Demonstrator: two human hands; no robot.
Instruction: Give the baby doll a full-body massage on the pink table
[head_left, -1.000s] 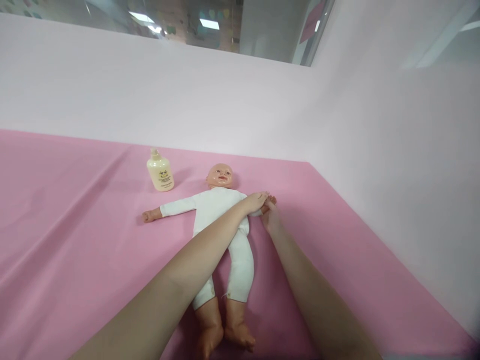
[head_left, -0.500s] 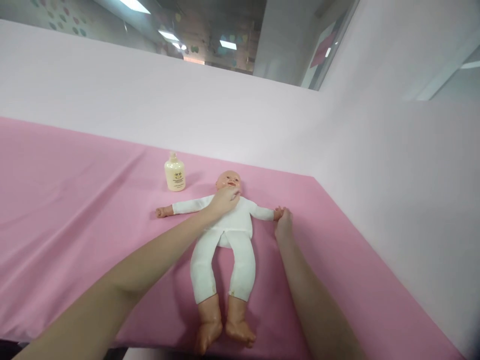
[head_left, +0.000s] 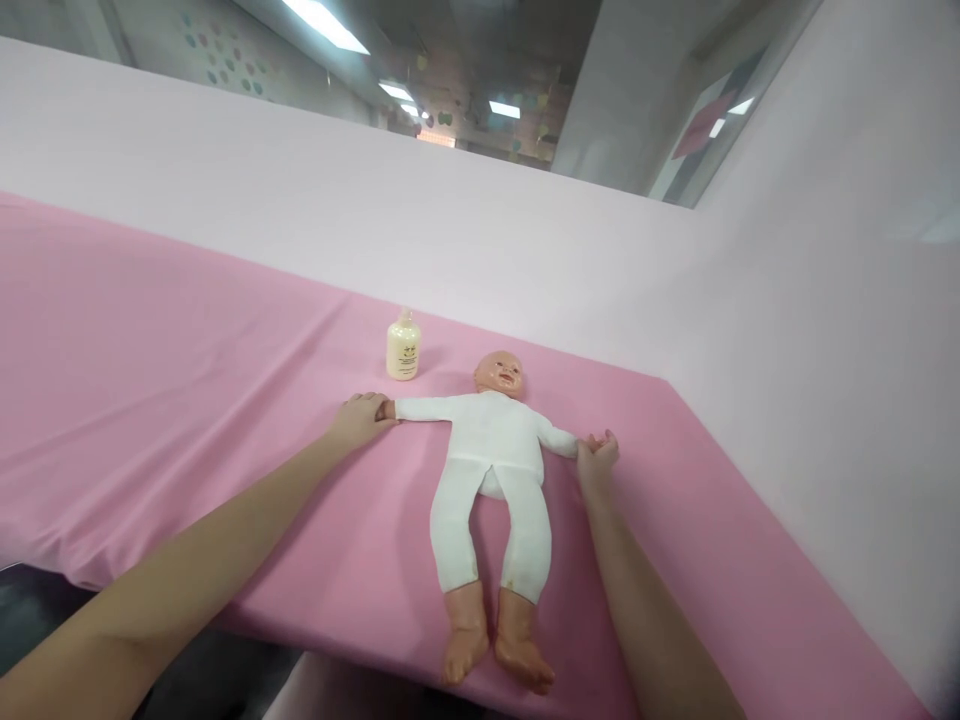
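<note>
A baby doll [head_left: 491, 455] in a white bodysuit lies face up on a pink sheet [head_left: 187, 400], arms spread wide, bare feet toward me. My left hand [head_left: 356, 420] is closed around the doll's hand on the left side. Over on the right, my right hand [head_left: 598, 460] grips the doll's other hand. A cream lotion bottle [head_left: 403, 347] stands upright just beyond the doll's left-side arm, apart from both hands.
Pale pink walls [head_left: 450, 240] rise behind the sheet and along the right side, meeting in a corner. The sheet's near edge [head_left: 315, 655] drops off below the doll's feet, with dark floor at the lower left.
My left hand has moved from the doll's right-side arm, past its chin, out to the left-side hand and taken hold of it. The view has pulled back and shifted left.
</note>
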